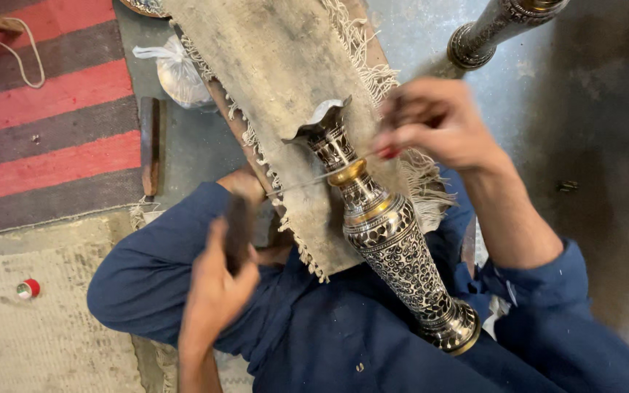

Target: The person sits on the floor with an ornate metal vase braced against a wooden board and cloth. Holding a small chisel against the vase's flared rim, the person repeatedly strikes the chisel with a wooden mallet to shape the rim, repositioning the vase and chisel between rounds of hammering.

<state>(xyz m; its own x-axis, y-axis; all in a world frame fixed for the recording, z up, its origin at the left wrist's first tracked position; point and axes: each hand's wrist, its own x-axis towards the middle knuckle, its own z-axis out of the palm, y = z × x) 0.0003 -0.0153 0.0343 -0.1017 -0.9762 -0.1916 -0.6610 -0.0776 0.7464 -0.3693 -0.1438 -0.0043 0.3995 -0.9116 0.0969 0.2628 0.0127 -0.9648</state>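
Head view: at frame centre, a vase (384,225) is being engraved; right hand (431,124) fingers are pinched around a thin chisel (314,180), left hand (216,287) is closed around a dark striker (239,231). Light, steady taps are judged best.

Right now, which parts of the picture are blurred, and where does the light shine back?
Head view: the right hand is smeared by motion, the left hand slightly soft; the vase stays sharp, with bright glints on its gold neck band; the dark floor at right lies in shadow.

vase (391,240) lies on the cloth (278,65) over the lap, between both hands.
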